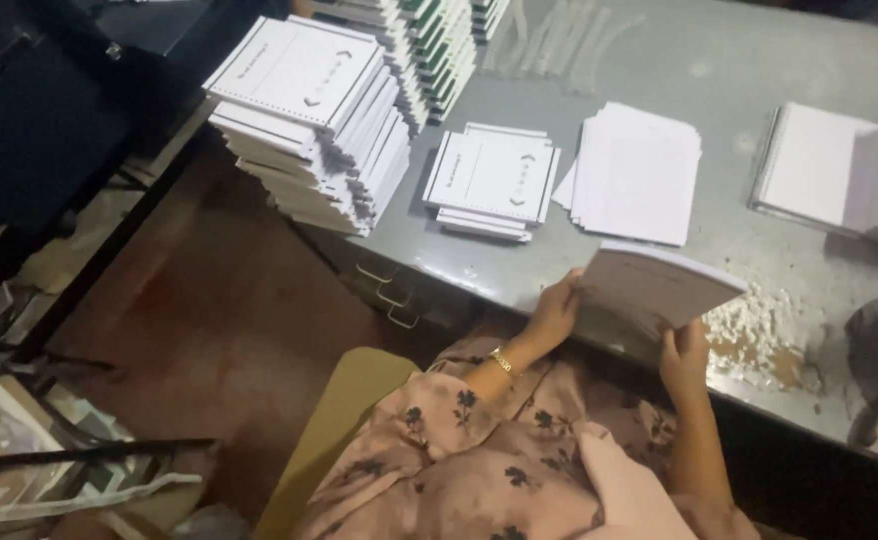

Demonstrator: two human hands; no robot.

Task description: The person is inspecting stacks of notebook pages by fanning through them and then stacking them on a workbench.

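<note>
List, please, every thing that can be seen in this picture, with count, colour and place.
Held block of pages: one, white, at the near table edge, in both hands.
Tall stack of booklets: one, white, far left of the table.
Low stack of booklets: one, white, table centre.
Loose sheets: one pile, white, right of the low stack.
Spiral pad: one, white, far right.
Paper scraps: a heap, white, near right edge.
Table: one, grey.
Bracelet: one, gold, on the left wrist.
Left hand: grips the block's left side.
Right hand: supports the block from below.
</note>
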